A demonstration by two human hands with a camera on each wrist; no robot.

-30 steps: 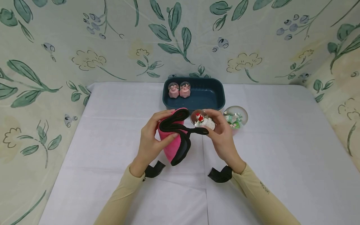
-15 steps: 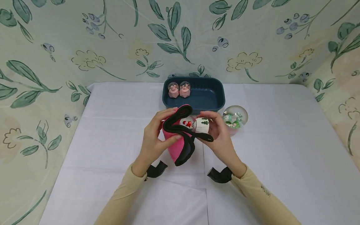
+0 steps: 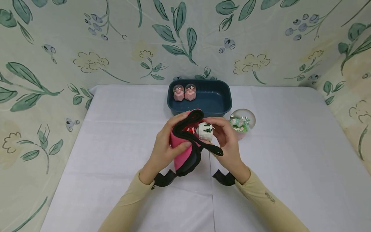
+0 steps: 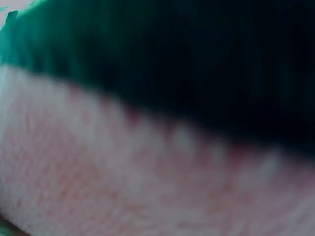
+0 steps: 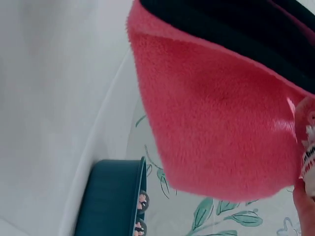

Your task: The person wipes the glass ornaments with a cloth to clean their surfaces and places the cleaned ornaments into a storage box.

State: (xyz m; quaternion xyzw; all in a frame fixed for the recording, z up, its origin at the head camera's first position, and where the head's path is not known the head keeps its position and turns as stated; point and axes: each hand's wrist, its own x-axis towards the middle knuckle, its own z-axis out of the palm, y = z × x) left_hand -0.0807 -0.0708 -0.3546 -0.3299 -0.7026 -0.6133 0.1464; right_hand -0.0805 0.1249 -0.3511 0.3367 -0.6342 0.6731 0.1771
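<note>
My left hand grips a folded pink plush cloth with a thick black edge, held up over the table. A small snow globe lies sideways, its white base printed with green trees and its dome tucked into the fold. Part of the red figure inside shows; the cloth hides the rest. My right hand holds the globe by its base, and a black loop of the edging hangs by its thumb. In the right wrist view, the pink cloth fills the middle, with the globe's base at the right edge.
Behind the hands stands a dark blue tray with two small pink snow globes at its left end. A larger snow globe with green and white flowers sits right of my right hand. White cloth covers the table; a floral curtain hangs behind.
The snow globe has tipped onto its side and moved left, its dome going into the cloth's fold. My left hand and the cloth have shifted right, closer to my right hand.
</note>
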